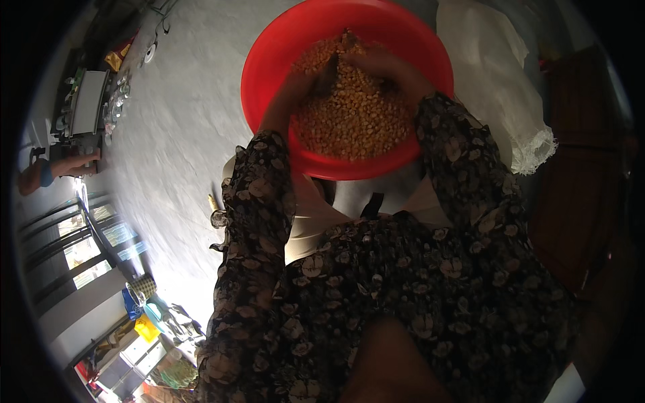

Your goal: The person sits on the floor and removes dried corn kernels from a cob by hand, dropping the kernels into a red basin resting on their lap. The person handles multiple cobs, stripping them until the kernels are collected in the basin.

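Observation:
A wide red plastic basin (267, 65) holds a heap of loose yellow corn kernels (352, 126). Both hands are inside the basin, over the kernels. My left hand (307, 85) is at the left of the heap, in shadow, beside a dark object (330, 73) that I cannot identify. From the right, my right hand (375, 63) reaches in with its fingers pointing left towards the top of the heap. Shadow and blur hide the fingertips, so what either hand grips cannot be told. Floral sleeves cover both forearms.
A whitish woven sack (494, 75) with a frayed edge lies right of the basin. A dark reddish wooden cabinet (579, 176) stands farther right. On the grey floor (176, 101) a small yellowish object (212, 202) lies near my left sleeve. Another person (55, 169) is at the far left.

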The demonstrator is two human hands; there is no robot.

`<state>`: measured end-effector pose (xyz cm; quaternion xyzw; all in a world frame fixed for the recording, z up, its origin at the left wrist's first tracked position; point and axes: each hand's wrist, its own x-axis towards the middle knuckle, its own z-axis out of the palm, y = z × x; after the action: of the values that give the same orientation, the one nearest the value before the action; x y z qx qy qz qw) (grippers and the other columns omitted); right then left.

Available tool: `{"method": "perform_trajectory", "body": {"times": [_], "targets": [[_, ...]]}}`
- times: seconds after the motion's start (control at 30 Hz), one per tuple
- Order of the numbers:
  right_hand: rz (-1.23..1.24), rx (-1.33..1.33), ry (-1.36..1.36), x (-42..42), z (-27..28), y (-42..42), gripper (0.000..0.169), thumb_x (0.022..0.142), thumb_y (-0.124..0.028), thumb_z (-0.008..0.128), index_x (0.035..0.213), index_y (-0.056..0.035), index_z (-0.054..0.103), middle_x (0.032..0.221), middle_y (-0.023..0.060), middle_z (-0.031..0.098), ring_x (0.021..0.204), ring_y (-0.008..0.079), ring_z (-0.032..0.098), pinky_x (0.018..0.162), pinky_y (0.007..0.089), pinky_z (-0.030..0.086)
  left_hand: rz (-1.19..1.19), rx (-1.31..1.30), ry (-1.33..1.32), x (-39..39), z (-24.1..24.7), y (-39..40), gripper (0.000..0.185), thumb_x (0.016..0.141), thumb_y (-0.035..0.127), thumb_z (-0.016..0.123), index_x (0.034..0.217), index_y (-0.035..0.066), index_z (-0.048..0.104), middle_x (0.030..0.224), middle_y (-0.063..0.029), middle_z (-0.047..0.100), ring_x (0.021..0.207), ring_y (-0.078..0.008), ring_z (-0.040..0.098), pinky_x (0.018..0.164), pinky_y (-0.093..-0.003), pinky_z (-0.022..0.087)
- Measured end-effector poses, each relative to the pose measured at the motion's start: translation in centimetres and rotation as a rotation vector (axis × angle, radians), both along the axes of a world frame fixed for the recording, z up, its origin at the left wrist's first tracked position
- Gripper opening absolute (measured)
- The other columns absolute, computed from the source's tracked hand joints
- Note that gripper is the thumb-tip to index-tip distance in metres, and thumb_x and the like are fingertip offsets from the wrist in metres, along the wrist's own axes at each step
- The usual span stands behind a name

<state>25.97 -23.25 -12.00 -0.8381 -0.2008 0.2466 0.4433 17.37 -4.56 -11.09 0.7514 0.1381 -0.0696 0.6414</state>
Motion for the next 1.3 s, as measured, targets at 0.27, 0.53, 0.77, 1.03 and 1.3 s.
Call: {"method": "perform_trajectory", "body": {"times": [0.27,0.53,0.77,1.03,1.3], "targets": [[0.044,-0.116,0.013,0.0,1.9,-0.3,0.079,0.081,-0.056,0.058,0.144,-0.0262,0.020,0.135,0.0170,0.043,0.120,0.0345,0.046,0.095,0.0440,0.042,-0.110,0.010,0.367,0.3,-0.5,0.6,0.063,0.087,0.053,0.048,0.131,0.009,0.046,0.130,-0.0102,0.051,0.118,-0.0223,0.047,0.094,-0.0400,0.039],[-0.019,0.315,0.423,-2.3,4.6,-0.6,0.065,0.085,-0.045,0.058,0.137,-0.0149,0.036,0.132,0.0115,0.044,0.117,0.0269,0.047,0.094,0.0414,0.042,-0.110,-0.293,0.235,2.1,-5.0,3.0,0.055,0.093,0.038,0.046,0.139,0.009,0.035,0.135,-0.0052,0.045,0.119,-0.0168,0.046,0.096,-0.0302,0.040],[0.115,0.175,0.522,-3.7,8.4,-2.2,0.094,0.078,-0.072,0.045,0.144,-0.0086,0.020,0.145,0.0215,0.024,0.131,0.0347,0.030,0.099,0.0462,0.038,-0.026,-0.271,0.134,0.8,-0.8,-0.5,0.062,0.091,0.050,0.041,0.138,0.011,0.037,0.138,-0.0118,0.041,0.122,-0.0252,0.043,0.099,-0.0401,0.036],[0.026,0.356,0.424,-2.3,6.2,-0.9,0.085,0.081,-0.067,0.048,0.136,-0.0042,0.035,0.134,0.0186,0.042,0.118,0.0278,0.048,0.095,0.0395,0.043,0.040,-0.533,0.109,-1.3,2.7,-0.7,0.050,0.093,0.050,0.038,0.124,0.011,0.046,0.093,-0.0036,0.059,0.074,-0.0168,0.057,0.069,-0.0315,0.048],[0.118,0.837,0.610,-1.8,5.8,-1.1,0.049,0.092,-0.045,0.047,0.120,-0.0059,0.052,0.111,0.0068,0.059,0.101,0.0158,0.057,0.086,0.0321,0.047,0.074,-0.662,-0.043,-1.7,4.5,-2.8,0.055,0.092,0.053,0.039,0.129,0.013,0.042,0.108,-0.0048,0.056,0.084,-0.0167,0.054,0.069,-0.0312,0.044]]}}
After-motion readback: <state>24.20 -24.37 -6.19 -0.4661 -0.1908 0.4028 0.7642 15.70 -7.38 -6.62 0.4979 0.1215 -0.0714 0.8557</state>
